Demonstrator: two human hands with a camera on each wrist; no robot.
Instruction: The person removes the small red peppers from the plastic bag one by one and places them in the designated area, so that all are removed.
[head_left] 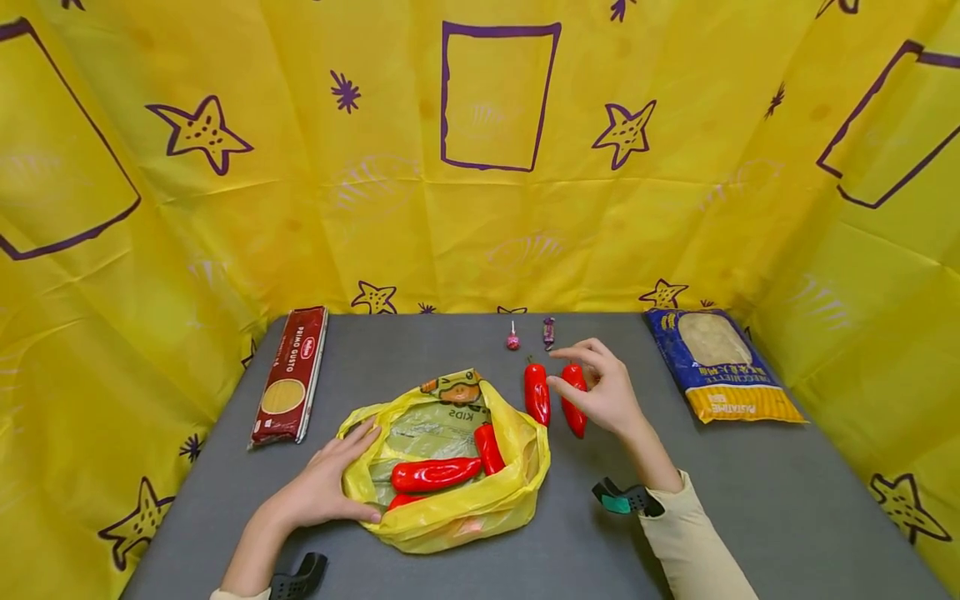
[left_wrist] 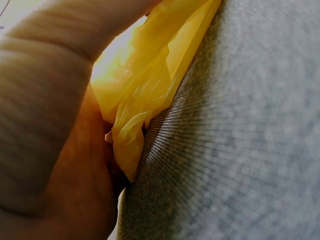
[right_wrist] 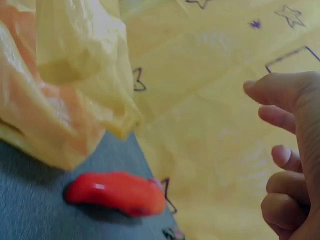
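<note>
A yellow plastic bag (head_left: 465, 533) stands with its mouth open in the head view, several red peppers (head_left: 435, 475) inside. My left hand (head_left: 322, 487) rests against its left side, fingers fairly straight along the rim and thumb at the front. Bag plastic (left_wrist: 145, 85) lies beside that hand's thumb in the left wrist view. To the right of the bag, two more peppers lie side by side, a nearer one (head_left: 537, 392) and a farther-right one (head_left: 574, 421). Over the right one hovers my right hand (head_left: 607, 392), thumb and index finger apart, holding nothing.
Behind the peppers lie a lollipop (head_left: 513, 340) and a purple-wrapped candy (head_left: 549, 332). A red spaghetti pack (head_left: 288, 375) is on the left of the grey table (head_left: 750, 517), a blue and yellow pasta bag (head_left: 723, 367) on the right. Yellow patterned cloth (head_left: 300, 208) surrounds the table.
</note>
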